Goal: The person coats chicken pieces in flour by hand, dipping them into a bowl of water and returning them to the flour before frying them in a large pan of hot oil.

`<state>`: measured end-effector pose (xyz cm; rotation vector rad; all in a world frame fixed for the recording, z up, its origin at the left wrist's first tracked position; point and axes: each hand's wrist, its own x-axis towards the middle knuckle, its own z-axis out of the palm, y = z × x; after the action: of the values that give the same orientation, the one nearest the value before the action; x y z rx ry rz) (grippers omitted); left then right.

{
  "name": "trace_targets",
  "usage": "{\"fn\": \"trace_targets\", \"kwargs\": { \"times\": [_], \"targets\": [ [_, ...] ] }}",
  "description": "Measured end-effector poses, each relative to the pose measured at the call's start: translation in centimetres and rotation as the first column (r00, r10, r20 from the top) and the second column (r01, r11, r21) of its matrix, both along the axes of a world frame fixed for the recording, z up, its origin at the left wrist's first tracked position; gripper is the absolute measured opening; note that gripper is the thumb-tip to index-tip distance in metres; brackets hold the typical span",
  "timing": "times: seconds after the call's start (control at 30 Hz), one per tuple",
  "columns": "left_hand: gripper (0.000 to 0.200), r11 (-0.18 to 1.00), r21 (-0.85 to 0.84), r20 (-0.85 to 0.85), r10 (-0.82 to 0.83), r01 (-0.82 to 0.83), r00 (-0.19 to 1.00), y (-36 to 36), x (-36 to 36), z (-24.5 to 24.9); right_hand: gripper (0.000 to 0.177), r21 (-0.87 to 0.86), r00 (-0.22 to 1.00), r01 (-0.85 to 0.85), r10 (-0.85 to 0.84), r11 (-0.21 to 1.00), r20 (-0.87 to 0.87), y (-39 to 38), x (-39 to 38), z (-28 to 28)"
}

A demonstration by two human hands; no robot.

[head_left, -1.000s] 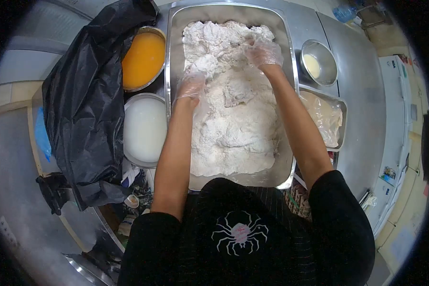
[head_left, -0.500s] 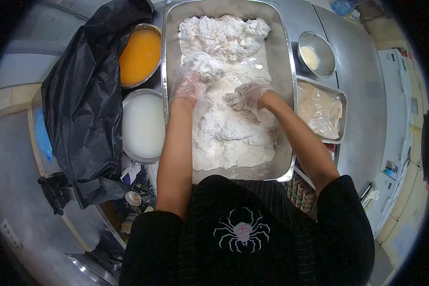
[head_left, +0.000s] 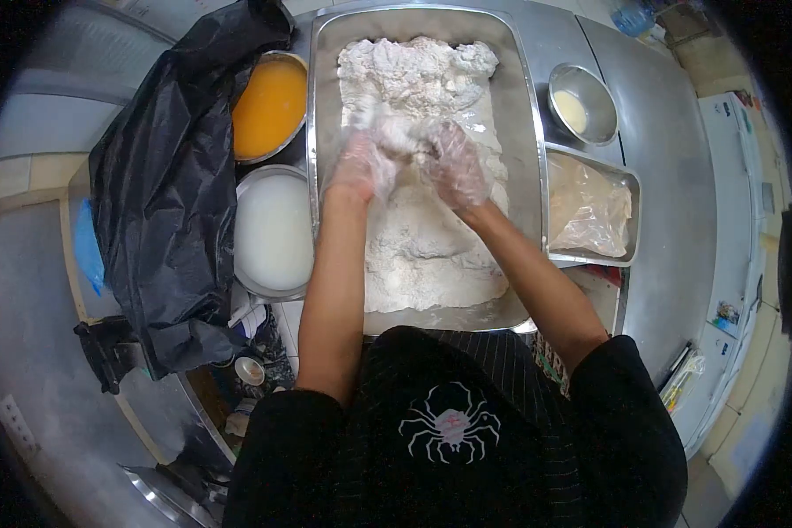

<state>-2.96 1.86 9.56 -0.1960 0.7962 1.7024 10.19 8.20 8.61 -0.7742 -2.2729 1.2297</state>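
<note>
A deep metal tray [head_left: 530, 132] holds white flour [head_left: 431, 286] with a lumpy, flour-covered heap [head_left: 418, 66] at its far end. Above the flour, near the tray's middle, my left hand [head_left: 363, 165] and my right hand [head_left: 458, 167] are close together, both in clear plastic gloves. Between them is a flour-coated piece [head_left: 402, 139], blurred by motion, and the fingers of both hands curl around it. What lies under the coating cannot be made out.
Left of the tray stand a bowl of orange liquid [head_left: 270, 106] and a bowl of whitish liquid [head_left: 273, 231], beside a black plastic sheet [head_left: 163, 202]. To the right are a small metal bowl [head_left: 597, 88] and a smaller tray with a plastic bag of pale contents [head_left: 588, 207].
My right hand has moved up and left, off the flour, to meet my left hand. A floury piece is now between them. The view has shifted slightly.
</note>
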Motion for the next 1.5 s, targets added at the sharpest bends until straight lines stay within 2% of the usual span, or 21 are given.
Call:
{"fn": "trace_targets", "kwargs": {
  "times": [0.17,0.23,0.37,0.4,0.43,0.47,0.53,0.67,0.73,0.77,0.8,0.87,0.9,0.93,0.97,1.0,1.07,1.13,1.3,1.37,1.5],
  "targets": [
    [0.034,0.985,0.151,-0.008,0.083,-0.081,0.997,-0.6,0.1,-1.5,0.032,0.473,0.984,-0.18,0.152,0.862,0.096,0.9,1.6,-1.3],
    [0.034,0.977,0.187,0.0,0.103,-0.101,0.995,-0.6,0.3,-1.5,0.039,-0.185,0.967,-0.137,0.091,0.973,-0.238,0.7,2.8,-1.8],
    [0.034,0.969,0.245,-0.079,0.059,-0.038,0.995,-0.4,0.4,-1.9,0.046,-0.24,0.972,-0.171,0.124,0.956,-0.199,0.7,3.2,-0.2],
    [0.035,0.971,0.238,-0.081,0.02,0.0,0.997,-0.6,0.2,-2.6,0.051,0.377,0.984,-0.144,0.171,0.915,-0.039,0.8,3.1,-0.5],
    [0.035,0.971,0.238,-0.081,0.017,0.003,0.997,-0.8,0.4,-2.2,0.056,0.845,0.987,-0.159,0.112,0.51,0.118,0.7,2.8,-0.2],
    [0.036,0.978,0.21,-0.082,0.015,0.003,0.997,-1.2,0.8,-1.9,0.056,0.845,0.987,-0.156,0.109,0.511,0.117,0.6,2.4,0.2],
    [0.037,0.983,0.183,-0.085,0.01,0.006,0.996,-1.7,0.9,-1.0,0.057,0.4,0.994,-0.049,0.082,0.915,-0.067,0.4,1.4,1.2],
    [0.036,0.987,0.104,-0.367,-0.073,0.119,0.927,-2.5,0.4,-0.1,0.052,0.41,0.98,-0.072,-0.012,0.909,0.198,0.8,1.5,3.0],
    [0.034,0.97,0.192,-0.422,-0.053,0.146,0.905,-2.6,0.2,-0.6,0.049,0.134,0.957,-0.027,-0.013,0.991,0.29,1.6,1.8,5.0],
    [0.034,0.978,0.163,-0.484,-0.036,0.13,0.874,-2.4,0.0,-0.6,0.046,-0.262,0.975,-0.147,0.095,0.954,-0.199,2.7,1.2,2.8],
    [0.033,0.985,0.134,-0.543,-0.021,0.111,0.839,-2.4,-0.1,-0.6,0.046,-0.262,0.975,-0.148,0.096,0.954,-0.2,3.6,2.4,1.1],
    [0.034,0.986,0.093,-0.586,-0.057,0.137,0.808,-2.7,-0.3,0.2,0.042,0.538,0.977,-0.212,0.181,0.815,0.111,3.9,3.4,2.2],
    [0.036,0.985,0.05,-0.626,-0.097,0.164,0.774,-2.8,-0.3,0.6,0.042,0.54,0.977,-0.213,0.182,0.814,0.111,4.0,3.3,2.4],
    [0.036,0.985,0.052,-0.626,-0.096,0.164,0.774,-2.9,-0.2,0.6,0.042,-0.086,0.992,-0.103,0.109,0.991,0.068,3.9,2.9,2.6],
    [0.038,0.985,0.093,-0.522,-0.075,0.144,0.85,-3.0,-0.2,0.6,0.043,-0.679,0.997,0.036,0.024,0.733,0.079,3.8,2.6,2.9],
    [0.041,0.984,0.132,-0.409,-0.056,0.119,0.911,-3.0,-0.1,0.6,0.043,-0.677,0.997,0.036,0.023,0.735,0.079,3.7,2.7,3.5],
    [0.042,0.981,0.167,-0.324,-0.036,0.094,0.946,-3.1,0.4,1.7,0.045,-0.913,0.977,-0.142,-0.093,0.382,-0.191,3.1,3.1,5.6],
    [0.042,0.978,0.199,-0.236,-0.015,0.063,0.972,-3.0,0.7,2.8,0.046,-0.911,0.978,-0.127,-0.106,0.391,-0.182,3.1,3.2,5.4],
    [0.044,0.96,0.242,-0.496,0.0,0.138,0.868,-3.8,0.9,2.2,0.047,-0.858,0.99,-0.029,-0.102,0.514,-0.095,3.0,3.5,4.7],
    [0.045,0.96,0.227,-0.441,-0.048,0.163,0.896,-4.3,0.1,1.4,0.048,-0.905,0.947,-0.254,-0.104,0.341,-0.304,3.5,3.6,4.2],
    [0.043,0.964,0.236,-0.323,-0.042,0.123,0.946,-4.1,0.9,2.9,0.038,-0.907,0.917,-0.31,-0.164,0.286,-0.364,2.4,4.0,5.7]
  ]
}}
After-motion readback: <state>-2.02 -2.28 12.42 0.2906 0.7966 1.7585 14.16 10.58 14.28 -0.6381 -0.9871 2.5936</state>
